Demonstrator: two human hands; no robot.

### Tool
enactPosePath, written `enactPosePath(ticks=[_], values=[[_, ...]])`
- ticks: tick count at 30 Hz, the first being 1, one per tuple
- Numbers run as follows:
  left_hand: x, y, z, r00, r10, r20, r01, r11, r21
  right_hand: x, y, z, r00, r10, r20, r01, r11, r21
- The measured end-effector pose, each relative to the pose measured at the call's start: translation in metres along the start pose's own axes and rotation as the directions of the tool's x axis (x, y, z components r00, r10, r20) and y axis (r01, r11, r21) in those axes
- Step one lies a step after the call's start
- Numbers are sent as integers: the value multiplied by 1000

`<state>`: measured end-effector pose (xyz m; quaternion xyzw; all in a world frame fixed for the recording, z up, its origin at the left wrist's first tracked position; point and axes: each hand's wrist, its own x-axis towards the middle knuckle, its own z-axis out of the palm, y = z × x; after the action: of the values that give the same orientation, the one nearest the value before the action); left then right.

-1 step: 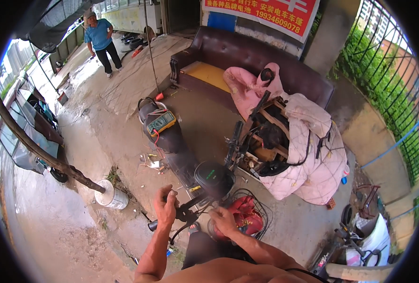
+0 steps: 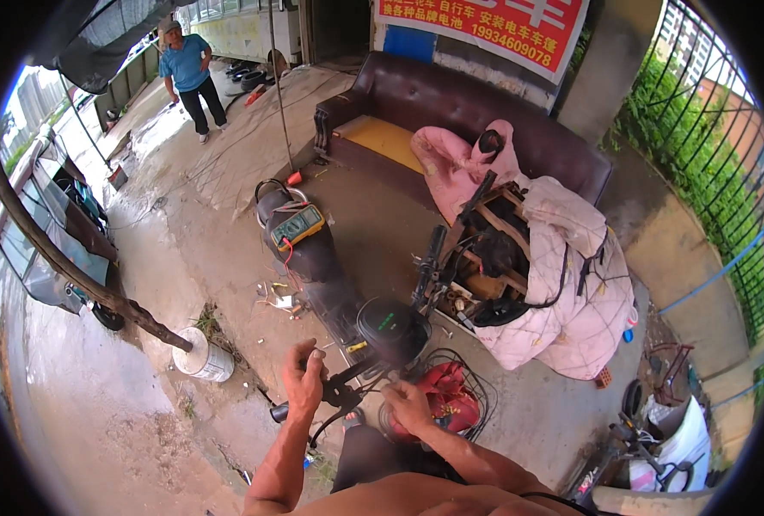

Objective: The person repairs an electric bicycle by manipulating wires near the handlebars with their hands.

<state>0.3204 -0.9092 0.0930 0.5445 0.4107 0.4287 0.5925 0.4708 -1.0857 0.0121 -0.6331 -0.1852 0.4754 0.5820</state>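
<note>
An electric scooter stands in front of me, its round black headlamp or display [image 2: 389, 331] showing small green marks. My left hand [image 2: 304, 371] is raised just left of its black handlebar [image 2: 340, 392], fingers curled in and thumb up; anything in them is too small to make out. Right of the bar, my right hand [image 2: 406, 404] has its fingers pinched together by thin cables, and what they hold is hidden. A yellow-edged multimeter [image 2: 298, 226] rests on the dark seat [image 2: 313, 260], with a red lead running down from it.
A red bag [image 2: 451, 400] amid coiled black cable lies right of the scooter. Beyond stand another vehicle under a pink quilted cover [image 2: 562, 292] and a brown sofa [image 2: 476, 99]. A wooden pole rises from a white bucket [image 2: 205, 357] at left. A person [image 2: 191, 73] stands far left.
The view has shifted very slightly. Both hands keep nearly the same place and pose, and the scooter and multimeter have not visibly moved.
</note>
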Motion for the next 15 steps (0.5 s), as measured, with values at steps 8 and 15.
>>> enactPosePath(ticks=[8, 15], values=[[-3, 4, 2, 999, -34, -33, 34, 999, 14, 0, 3, -6, 999, -26, 42, 24, 998, 49], [-5, -6, 1, 999, 9, -31, -9, 1000, 4, -1, -9, -7, 997, -2, 84, -2, 999, 41]])
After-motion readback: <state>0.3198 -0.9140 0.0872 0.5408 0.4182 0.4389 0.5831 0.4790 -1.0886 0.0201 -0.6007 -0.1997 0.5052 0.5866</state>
